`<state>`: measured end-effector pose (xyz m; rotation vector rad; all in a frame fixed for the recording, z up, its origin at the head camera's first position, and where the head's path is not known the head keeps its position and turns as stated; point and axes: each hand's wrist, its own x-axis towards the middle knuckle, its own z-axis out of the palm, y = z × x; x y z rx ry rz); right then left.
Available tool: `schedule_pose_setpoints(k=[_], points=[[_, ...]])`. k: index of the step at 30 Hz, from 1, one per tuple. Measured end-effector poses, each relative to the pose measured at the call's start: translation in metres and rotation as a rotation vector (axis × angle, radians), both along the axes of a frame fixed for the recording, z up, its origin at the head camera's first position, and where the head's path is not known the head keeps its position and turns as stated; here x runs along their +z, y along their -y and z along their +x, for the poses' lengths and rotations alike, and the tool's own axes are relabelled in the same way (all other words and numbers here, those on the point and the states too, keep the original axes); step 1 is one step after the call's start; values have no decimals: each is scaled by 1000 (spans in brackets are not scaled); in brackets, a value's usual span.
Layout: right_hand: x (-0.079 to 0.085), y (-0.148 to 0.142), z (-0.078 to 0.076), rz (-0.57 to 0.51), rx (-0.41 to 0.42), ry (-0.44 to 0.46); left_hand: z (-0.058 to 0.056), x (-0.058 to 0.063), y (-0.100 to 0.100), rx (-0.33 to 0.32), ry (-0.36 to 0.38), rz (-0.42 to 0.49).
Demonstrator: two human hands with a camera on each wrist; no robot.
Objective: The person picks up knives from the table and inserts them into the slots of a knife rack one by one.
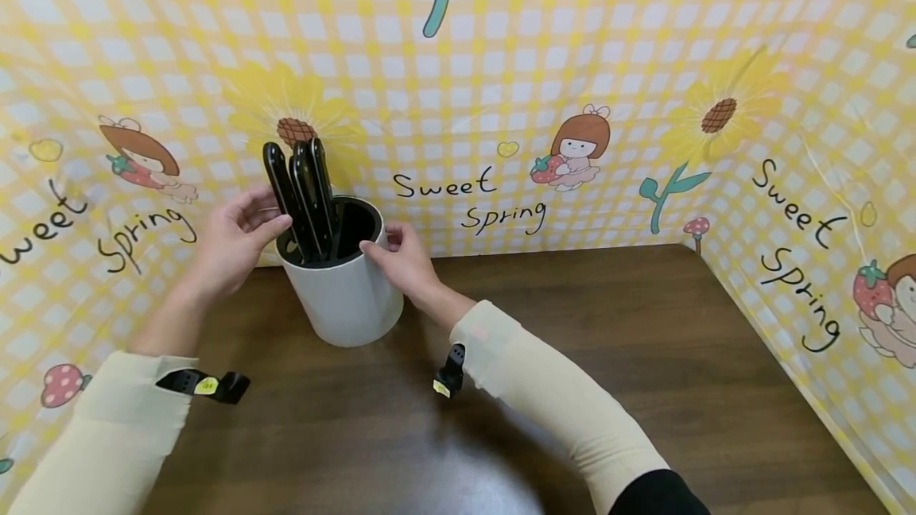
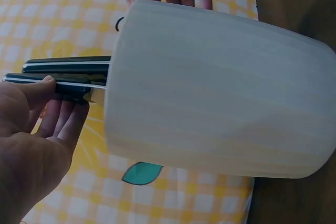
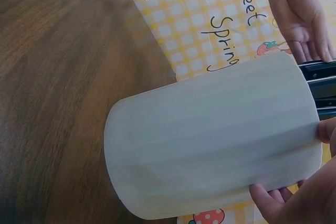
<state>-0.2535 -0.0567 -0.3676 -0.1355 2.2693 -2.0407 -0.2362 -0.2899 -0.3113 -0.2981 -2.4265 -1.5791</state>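
A white, round knife holder (image 1: 351, 308) with a dark inside stands on the table near the back cloth. Several knives with black handles (image 1: 309, 189) stick up from its left part; their blades are hidden inside. My left hand (image 1: 232, 243) is at the leftmost handle, and in the left wrist view its thumb and fingers pinch a black knife handle (image 2: 73, 86) just outside the rim. With my right hand (image 1: 406, 261) I grip the holder's right side, thumb at the rim. In the right wrist view, those fingers (image 3: 275, 203) lie along the white wall (image 3: 220, 135).
Brown wooden table (image 1: 572, 340) runs forward and to the right of the holder. A yellow checked cloth (image 1: 458, 86) with printed flowers and lettering rises behind and along both sides. Black wrist cameras (image 1: 203, 385) are strapped over the cream sleeves (image 1: 558, 388).
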Motion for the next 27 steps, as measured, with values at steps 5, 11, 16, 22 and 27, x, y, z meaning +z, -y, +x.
schedule_pose_setpoints(k=[5, 11, 16, 22, 27], points=[[2, 1, 1, 1, -2, -12, 0, -9, 2, -22, 6, 14], [2, 3, 2, -1, 4, -7, 3, -14, 5, -21, 4, 31], [0, 4, 4, 13, 11, -15, 6, -14, 4, -12, -1, 5], [-2, 3, 5, 42, 22, -36, 9, -13, 2, -2, -24, -8], [-3, -5, 1, 98, 74, -69, 6, -12, 3, 8, 6, -32]])
